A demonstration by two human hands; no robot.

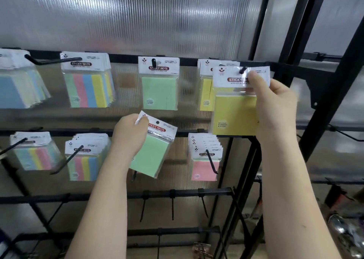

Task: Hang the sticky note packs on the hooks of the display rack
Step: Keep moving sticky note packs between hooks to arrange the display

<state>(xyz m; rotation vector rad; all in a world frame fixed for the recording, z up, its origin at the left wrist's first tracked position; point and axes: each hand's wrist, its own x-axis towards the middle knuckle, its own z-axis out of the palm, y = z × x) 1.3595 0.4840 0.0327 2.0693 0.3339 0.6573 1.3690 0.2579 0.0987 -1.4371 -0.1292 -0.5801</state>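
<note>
Display rack (244, 63), top rail: right hand (273, 101) pinches yellow sticky note pack (234, 115) by its header, hole at the tip of the top-right hook (242, 70), not slid home. Release early and it likely drops off. Left hand (128, 136) grips green sticky note pack (151, 154) by one corner, tilted, unhung; loose grip could slip.
</note>
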